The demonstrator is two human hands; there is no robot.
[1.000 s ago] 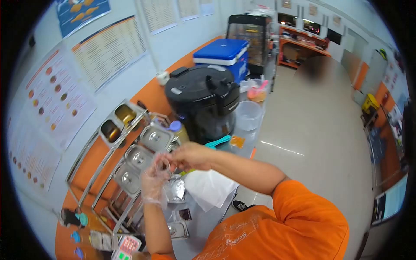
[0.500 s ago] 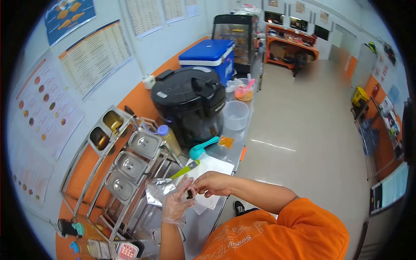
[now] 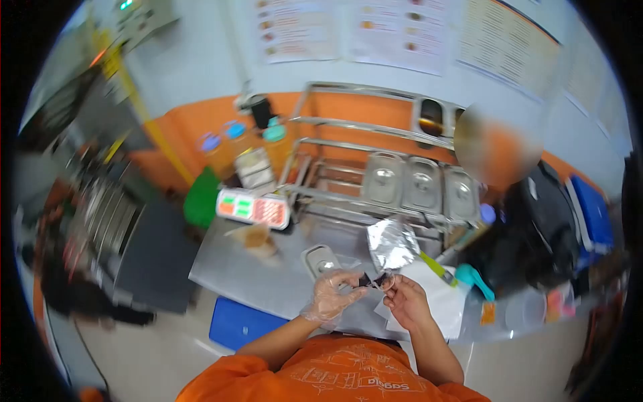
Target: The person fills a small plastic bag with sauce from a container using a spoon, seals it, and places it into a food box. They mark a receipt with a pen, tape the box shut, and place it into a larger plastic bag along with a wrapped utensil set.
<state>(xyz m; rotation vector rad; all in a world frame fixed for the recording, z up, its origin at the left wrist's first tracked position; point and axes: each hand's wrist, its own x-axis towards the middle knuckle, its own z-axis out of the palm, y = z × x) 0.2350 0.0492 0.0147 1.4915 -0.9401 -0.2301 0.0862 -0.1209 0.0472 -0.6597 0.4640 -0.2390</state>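
Note:
My left hand [image 3: 333, 295], in a clear plastic glove, pinches a small dark packet [image 3: 365, 279] over the steel counter. Close beside it, my bare right hand [image 3: 407, 300] has its fingertips closed on a small clear, dark-streaked piece [image 3: 384, 281], which looks like plastic film. The two hands nearly meet. Just above them lies a foil sheet [image 3: 392, 245]. Below and right of the foil are white paper [image 3: 435, 301], a green-handled tool [image 3: 438, 269] and a teal scoop [image 3: 474, 279]. A small steel lid [image 3: 321, 260] lies behind my left hand.
A steel rack [image 3: 348, 197] holds lidded pans [image 3: 422, 184]. Sauce bottles [image 3: 274, 144], a calculator-like device [image 3: 253, 208] and a brown-filled bag [image 3: 256, 240] are at the left. The black cooker [image 3: 536, 221] and blue cooler [image 3: 588, 213] stand right. A dark cabinet [image 3: 157, 251] is at far left.
The view has swung left, bringing the counter's left end and bottles into sight. My hands have drawn slightly apart, and the dark packet between them now shows more clearly.

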